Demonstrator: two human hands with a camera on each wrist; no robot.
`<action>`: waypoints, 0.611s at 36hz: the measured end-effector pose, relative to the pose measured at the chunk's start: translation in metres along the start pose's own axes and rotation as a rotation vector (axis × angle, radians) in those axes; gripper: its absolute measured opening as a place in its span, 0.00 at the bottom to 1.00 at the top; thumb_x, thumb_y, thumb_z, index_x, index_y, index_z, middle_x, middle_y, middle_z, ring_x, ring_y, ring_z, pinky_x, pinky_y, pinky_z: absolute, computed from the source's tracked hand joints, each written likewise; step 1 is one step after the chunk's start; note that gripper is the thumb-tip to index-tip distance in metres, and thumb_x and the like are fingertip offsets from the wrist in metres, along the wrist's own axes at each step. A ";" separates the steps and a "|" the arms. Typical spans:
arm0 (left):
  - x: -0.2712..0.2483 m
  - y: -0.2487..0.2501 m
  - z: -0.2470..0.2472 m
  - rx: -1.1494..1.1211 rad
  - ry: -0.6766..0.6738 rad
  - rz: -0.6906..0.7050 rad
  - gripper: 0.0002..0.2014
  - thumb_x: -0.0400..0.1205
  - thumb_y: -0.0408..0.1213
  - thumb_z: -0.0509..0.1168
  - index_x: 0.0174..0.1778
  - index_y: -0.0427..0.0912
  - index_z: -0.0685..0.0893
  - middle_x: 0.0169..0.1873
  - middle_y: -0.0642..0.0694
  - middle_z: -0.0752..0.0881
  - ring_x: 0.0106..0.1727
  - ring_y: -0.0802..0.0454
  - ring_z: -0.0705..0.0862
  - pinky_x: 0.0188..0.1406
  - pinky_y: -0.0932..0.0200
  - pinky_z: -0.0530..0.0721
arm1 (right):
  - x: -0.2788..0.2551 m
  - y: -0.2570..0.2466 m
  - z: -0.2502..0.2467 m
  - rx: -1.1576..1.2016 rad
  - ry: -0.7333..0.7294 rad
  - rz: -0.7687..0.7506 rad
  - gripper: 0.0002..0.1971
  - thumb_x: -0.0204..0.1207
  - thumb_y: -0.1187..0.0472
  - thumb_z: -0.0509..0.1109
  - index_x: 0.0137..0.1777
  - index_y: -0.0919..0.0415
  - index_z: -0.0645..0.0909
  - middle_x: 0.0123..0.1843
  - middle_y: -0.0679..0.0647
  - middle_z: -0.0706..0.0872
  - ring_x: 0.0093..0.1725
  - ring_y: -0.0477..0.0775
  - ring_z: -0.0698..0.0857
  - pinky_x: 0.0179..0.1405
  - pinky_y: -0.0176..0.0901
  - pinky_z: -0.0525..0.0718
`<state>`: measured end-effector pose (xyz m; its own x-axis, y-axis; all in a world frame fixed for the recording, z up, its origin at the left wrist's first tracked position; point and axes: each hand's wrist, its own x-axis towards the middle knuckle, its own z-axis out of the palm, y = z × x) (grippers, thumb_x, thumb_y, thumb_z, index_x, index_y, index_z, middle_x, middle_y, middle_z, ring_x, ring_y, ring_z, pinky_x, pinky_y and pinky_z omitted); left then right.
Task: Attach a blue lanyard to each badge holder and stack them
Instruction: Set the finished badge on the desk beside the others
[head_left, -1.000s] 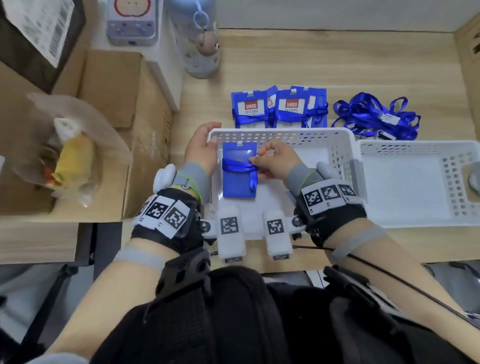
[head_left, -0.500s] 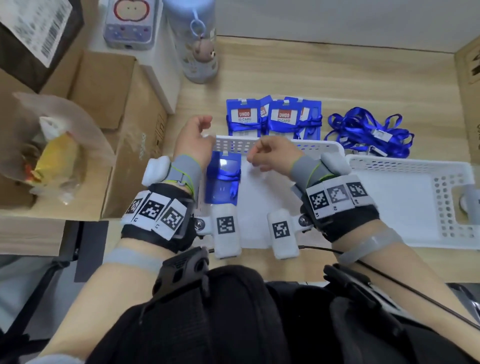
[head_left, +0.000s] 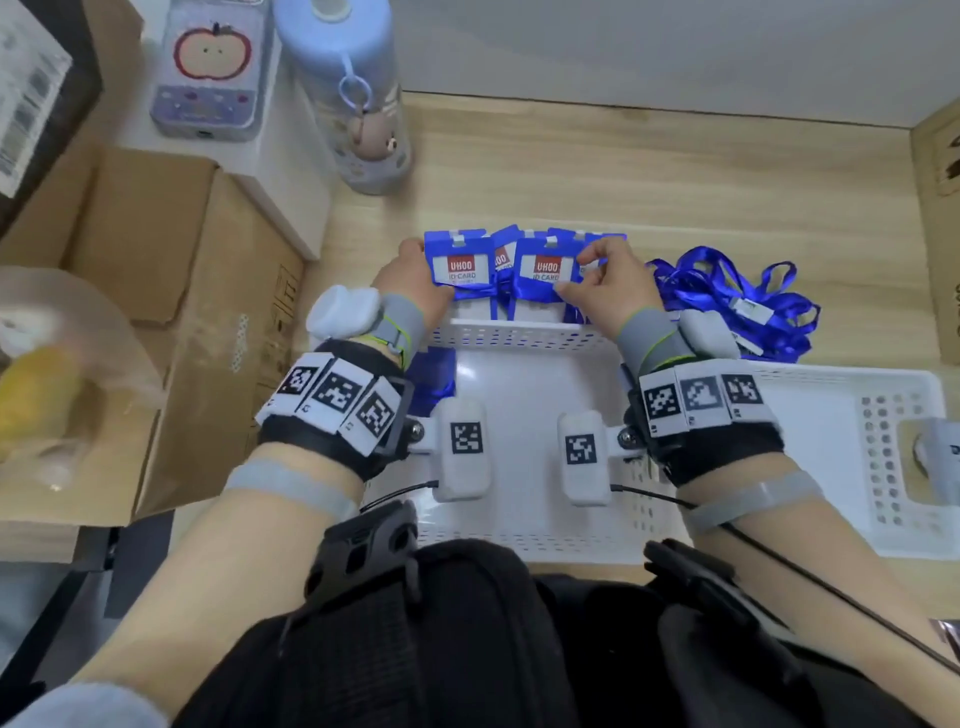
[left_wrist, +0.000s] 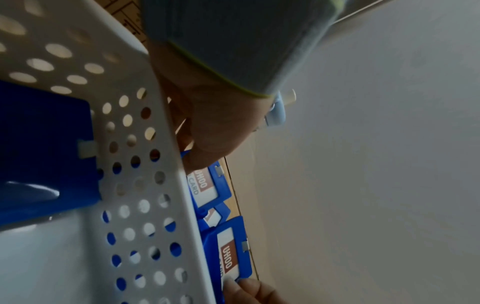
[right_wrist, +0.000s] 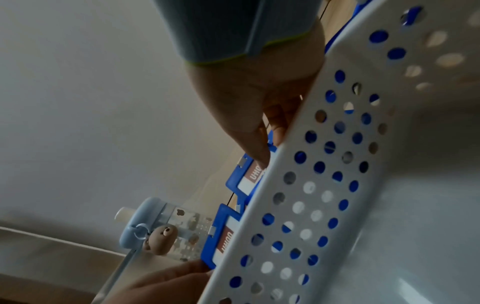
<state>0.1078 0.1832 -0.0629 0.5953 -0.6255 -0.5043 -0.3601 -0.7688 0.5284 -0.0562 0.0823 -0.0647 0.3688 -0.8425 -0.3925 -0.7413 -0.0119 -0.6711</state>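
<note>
A row of blue badge holders (head_left: 524, 270) with red and white cards lies on the table behind the white basket (head_left: 519, 332). My left hand (head_left: 422, 274) grips the leftmost holder (left_wrist: 207, 185) at its left edge. My right hand (head_left: 582, 273) pinches a holder (right_wrist: 246, 179) at the row's right end between thumb and forefinger. One badge holder wrapped in its blue lanyard (head_left: 434, 374) lies in the basket's left part, half hidden by my left wrist. The loose blue lanyards (head_left: 727, 291) are heaped to the right of the row.
A second white basket (head_left: 831, 441) stands to the right of the first. A pale blue bottle (head_left: 353, 104) with a bear charm stands behind the row at the left. Cardboard boxes (head_left: 171, 291) line the left side, and another box (head_left: 940, 234) the right edge.
Both hands let go of the wrapped badge holder, which stays in the basket. They moved forward over the basket's far wall and took hold of the row of holders behind it.
</note>
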 end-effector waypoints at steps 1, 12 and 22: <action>0.002 0.000 -0.001 0.030 -0.001 -0.004 0.21 0.81 0.36 0.59 0.70 0.39 0.68 0.62 0.38 0.83 0.61 0.37 0.81 0.49 0.56 0.74 | 0.002 0.000 0.001 -0.022 0.007 0.003 0.13 0.72 0.60 0.72 0.49 0.55 0.69 0.29 0.46 0.71 0.29 0.44 0.71 0.33 0.42 0.71; 0.009 -0.007 -0.002 0.071 0.024 0.022 0.17 0.81 0.38 0.62 0.66 0.42 0.74 0.62 0.41 0.82 0.61 0.40 0.81 0.48 0.59 0.72 | 0.014 0.005 0.004 -0.104 0.036 0.060 0.12 0.73 0.54 0.72 0.37 0.52 0.69 0.35 0.47 0.75 0.43 0.54 0.75 0.44 0.42 0.72; -0.010 0.004 -0.014 -0.377 0.158 0.235 0.09 0.82 0.32 0.60 0.58 0.39 0.78 0.42 0.52 0.78 0.44 0.48 0.77 0.51 0.52 0.79 | -0.001 -0.007 -0.008 0.398 0.187 -0.124 0.15 0.75 0.67 0.67 0.34 0.49 0.68 0.29 0.43 0.70 0.26 0.35 0.69 0.33 0.30 0.69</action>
<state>0.1106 0.1886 -0.0464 0.6417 -0.7263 -0.2463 -0.2295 -0.4883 0.8420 -0.0557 0.0793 -0.0542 0.3067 -0.9310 -0.1980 -0.4114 0.0579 -0.9096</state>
